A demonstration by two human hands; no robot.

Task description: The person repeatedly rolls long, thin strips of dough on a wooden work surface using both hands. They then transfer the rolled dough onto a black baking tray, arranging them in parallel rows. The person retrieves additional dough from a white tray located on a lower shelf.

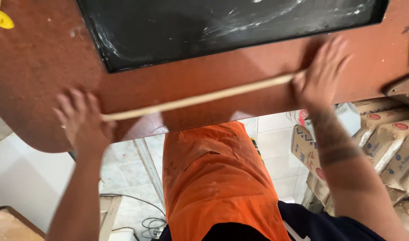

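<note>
- While both palms press flat, a long thin rope of pale dough [200,99] stretches across the middle of the frame, lying on the reddish-brown bench [39,58] and slanting from lower left up to the right.
- The left hand [81,118] sits at the lower left end of the rope, near the rounded edge of the bench; its fingers [70,105] are spread apart and laid flat, gripping nothing, and the hand is blurred.
- The right hand [323,73] covers the rope's upper right end, in the right part of the frame; its fingers [334,49] are also splayed and flat on the surface rather than closed round the dough, and they are blurred too.
- The rope's two ends are hidden under the palms, so where they finish cannot be told.
- A black tray [240,27], streaked and dusted with white flour, lies on the bench just above the rope, filling the upper middle of the frame; the rope does not touch it.
- A yellow object [0,18] shows at the upper left corner, cut off by the frame's edge.
- Below the bench edge, at lower centre, an orange apron [213,178] smeared with flour hangs over dark clothing.
- Brown paper sacks [392,143] are stacked at the right edge, beside a cardboard box [305,149].
- A pale tiled floor [276,151] shows beneath, with cables [148,221] lying at lower centre-left.
</note>
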